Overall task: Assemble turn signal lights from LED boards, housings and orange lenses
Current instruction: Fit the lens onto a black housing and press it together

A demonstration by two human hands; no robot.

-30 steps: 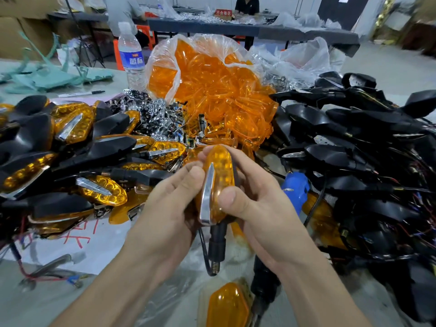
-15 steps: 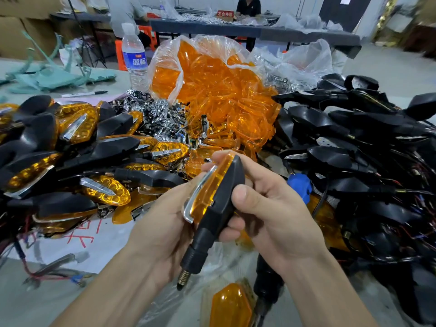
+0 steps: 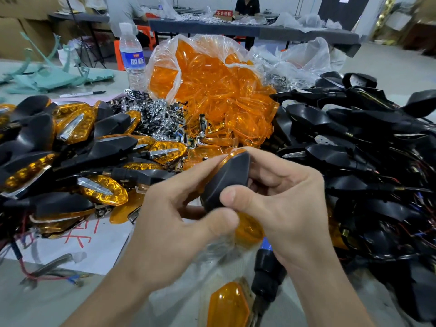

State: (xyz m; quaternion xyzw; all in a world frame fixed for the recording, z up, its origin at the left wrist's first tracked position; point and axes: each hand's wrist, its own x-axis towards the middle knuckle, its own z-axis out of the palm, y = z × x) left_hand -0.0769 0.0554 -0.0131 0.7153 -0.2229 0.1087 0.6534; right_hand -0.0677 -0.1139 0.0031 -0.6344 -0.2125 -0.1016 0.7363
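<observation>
- Both forearms come up from the bottom edge and meet at the centre of the frame, where the two hands share one turn signal light (image 3: 226, 180).
- The left hand (image 3: 174, 223) is closed around the light from the left: its fingers lie along the orange lens edge and its thumb presses up toward the black housing's lower end.
- The right hand (image 3: 290, 199) grips from the right, thumb flat on the housing's back, fingers curled over the top and far side.
- The light shows its black back to the camera; only a thin orange rim shows along its upper left edge. Its stem and wire are hidden behind the hands.
- Finished lights (image 3: 70, 156) are heaped at left, a clear bag of orange lenses (image 3: 212, 90) stands at upper centre, and black housings (image 3: 354, 142) with wires are piled at right.
- A loose orange lens (image 3: 227, 305) lies at the bottom centre, beside a dark tool (image 3: 267, 277) mostly covered by the right wrist.
- The left thumb tip is motion-blurred.
</observation>
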